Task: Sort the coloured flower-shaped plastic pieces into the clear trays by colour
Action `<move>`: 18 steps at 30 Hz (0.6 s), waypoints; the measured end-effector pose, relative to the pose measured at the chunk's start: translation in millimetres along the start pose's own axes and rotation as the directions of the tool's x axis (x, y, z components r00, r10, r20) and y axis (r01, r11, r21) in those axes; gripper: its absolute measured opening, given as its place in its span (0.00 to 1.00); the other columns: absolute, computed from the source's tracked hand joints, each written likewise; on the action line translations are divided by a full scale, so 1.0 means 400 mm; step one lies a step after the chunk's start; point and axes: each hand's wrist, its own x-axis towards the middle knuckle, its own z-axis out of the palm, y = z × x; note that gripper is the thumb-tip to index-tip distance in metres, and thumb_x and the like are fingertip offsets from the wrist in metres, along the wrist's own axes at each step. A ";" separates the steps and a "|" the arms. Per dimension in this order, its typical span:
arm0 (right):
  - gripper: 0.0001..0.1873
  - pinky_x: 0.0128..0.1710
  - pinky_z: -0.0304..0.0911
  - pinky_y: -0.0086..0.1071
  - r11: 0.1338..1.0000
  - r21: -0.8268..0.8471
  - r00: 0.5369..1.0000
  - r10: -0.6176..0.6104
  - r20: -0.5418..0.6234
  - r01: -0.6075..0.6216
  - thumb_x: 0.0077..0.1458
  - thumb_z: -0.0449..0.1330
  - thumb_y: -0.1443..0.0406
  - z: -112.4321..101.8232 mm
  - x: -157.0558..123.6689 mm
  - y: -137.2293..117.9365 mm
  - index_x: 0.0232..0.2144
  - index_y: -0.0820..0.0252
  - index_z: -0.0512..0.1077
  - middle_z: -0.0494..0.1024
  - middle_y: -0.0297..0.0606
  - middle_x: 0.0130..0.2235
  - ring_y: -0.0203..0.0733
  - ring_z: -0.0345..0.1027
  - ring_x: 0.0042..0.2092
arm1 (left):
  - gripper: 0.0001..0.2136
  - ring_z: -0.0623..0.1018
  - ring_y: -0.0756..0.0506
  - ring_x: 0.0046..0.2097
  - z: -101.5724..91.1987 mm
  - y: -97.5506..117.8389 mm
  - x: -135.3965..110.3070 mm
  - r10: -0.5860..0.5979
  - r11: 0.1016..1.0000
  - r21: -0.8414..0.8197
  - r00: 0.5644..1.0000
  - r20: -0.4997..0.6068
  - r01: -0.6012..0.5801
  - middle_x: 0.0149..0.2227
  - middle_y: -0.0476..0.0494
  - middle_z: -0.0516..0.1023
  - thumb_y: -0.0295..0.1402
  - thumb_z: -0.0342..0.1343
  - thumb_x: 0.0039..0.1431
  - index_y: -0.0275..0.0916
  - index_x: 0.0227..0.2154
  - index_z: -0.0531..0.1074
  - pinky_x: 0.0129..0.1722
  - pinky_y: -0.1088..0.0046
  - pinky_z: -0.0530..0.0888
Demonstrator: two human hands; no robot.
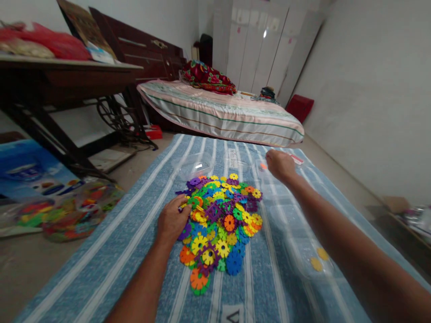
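A heap of interlocking plastic discs (222, 247) in yellow, orange, green, blue and purple lies on the striped cloth. At the heap's left edge is my left hand (172, 220), its thumb and fingers closed around a small purple and yellow disc (182, 208). My right hand (281, 165) is curled above a clear plastic tub at the far right of the cloth. Its fingertips are turned away, so anything inside them is hidden. An orange disc (263, 166) shows in that tub, just left of the hand. Two yellow discs (316, 264) lie in a nearer clear tub (296, 255).
Another clear tub (193, 166) stands behind the heap, on the left. The blue striped cloth (134, 251) covers the surface. Bags of colourful pieces (74, 215) sit on the floor at left, below a sewing-machine table (67, 67). A bed (222, 112) stands beyond.
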 end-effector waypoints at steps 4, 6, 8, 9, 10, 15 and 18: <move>0.16 0.38 0.54 0.28 0.979 0.069 0.969 -0.199 0.147 0.191 0.65 0.47 0.66 0.017 -0.056 -0.044 0.44 0.63 0.74 0.79 0.43 0.43 0.39 0.71 0.43 | 0.12 0.76 0.41 0.53 0.003 -0.003 -0.001 0.001 1.000 0.006 1.000 0.004 -0.001 0.51 0.43 0.78 0.37 0.53 0.51 0.42 0.36 0.76 0.58 0.61 0.69; 0.11 0.36 0.56 0.26 0.951 0.119 0.923 -0.306 0.235 0.285 0.61 0.55 0.64 0.022 -0.103 -0.073 0.41 0.59 0.75 0.80 0.39 0.40 0.38 0.72 0.41 | 0.12 0.76 0.41 0.54 0.004 -0.001 -0.001 -0.002 1.000 0.014 1.000 0.003 0.002 0.51 0.41 0.78 0.37 0.52 0.51 0.41 0.36 0.77 0.58 0.61 0.69; 0.10 0.36 0.58 0.26 0.915 0.158 0.855 -0.404 0.324 0.372 0.60 0.56 0.64 0.019 -0.156 -0.104 0.41 0.57 0.76 0.81 0.38 0.40 0.39 0.73 0.41 | 0.12 0.76 0.41 0.54 0.004 0.002 -0.002 -0.005 1.000 0.017 1.000 0.005 0.005 0.51 0.40 0.78 0.37 0.52 0.51 0.41 0.35 0.77 0.58 0.62 0.69; 0.10 0.36 0.59 0.27 0.899 0.165 0.821 -0.438 0.366 0.405 0.60 0.56 0.64 0.015 -0.182 -0.119 0.41 0.56 0.76 0.81 0.38 0.41 0.40 0.73 0.42 | 0.12 0.76 0.41 0.54 0.005 0.004 -0.002 -0.006 1.000 0.015 1.000 0.005 0.006 0.51 0.40 0.78 0.37 0.52 0.51 0.41 0.35 0.77 0.58 0.62 0.69; 0.10 0.36 0.60 0.28 0.888 0.163 0.791 -0.457 0.407 0.429 0.60 0.57 0.64 0.009 -0.208 -0.134 0.41 0.56 0.76 0.81 0.39 0.41 0.41 0.74 0.43 | 0.12 0.76 0.41 0.54 0.004 0.005 -0.003 -0.006 1.000 0.013 1.000 0.005 0.006 0.51 0.41 0.78 0.37 0.52 0.51 0.41 0.35 0.77 0.58 0.62 0.69; 0.10 0.37 0.64 0.32 0.922 0.096 0.786 -0.370 0.495 0.374 0.58 0.58 0.66 -0.015 -0.310 -0.185 0.41 0.60 0.75 0.80 0.45 0.44 0.47 0.75 0.44 | 0.11 0.76 0.41 0.53 0.004 0.008 -0.004 -0.014 1.000 0.015 1.000 0.008 0.014 0.51 0.43 0.78 0.36 0.52 0.51 0.41 0.35 0.77 0.57 0.63 0.69; 0.11 0.39 0.65 0.34 0.961 0.105 0.837 -0.274 0.475 0.255 0.59 0.55 0.68 -0.007 -0.351 -0.188 0.43 0.61 0.75 0.79 0.46 0.45 0.48 0.74 0.45 | 0.13 0.75 0.41 0.54 0.005 0.008 -0.003 -0.023 1.000 0.018 1.000 0.021 0.023 0.52 0.41 0.78 0.36 0.52 0.52 0.40 0.37 0.77 0.58 0.64 0.68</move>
